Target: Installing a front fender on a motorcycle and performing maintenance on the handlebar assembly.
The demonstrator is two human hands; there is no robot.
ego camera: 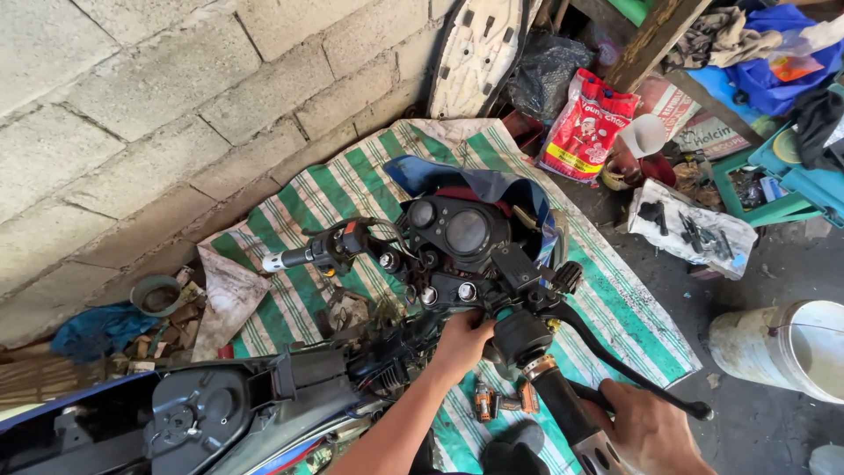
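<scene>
Handlebar grip clasped in right hand; left hand closed beside switch housing.

Black motorcycle handlebar assembly stands over the green-striped tarpaulin; grey block wall behind; white plastic bucket right; orange cordless drill on the tarpaulin beneath.

- Left hand grips the motorcycle handlebar near its centre, below the gauges.
- Right hand holds the right grip, beside the brake lever.
- A striped tarp lies beneath, against a block wall.
</scene>
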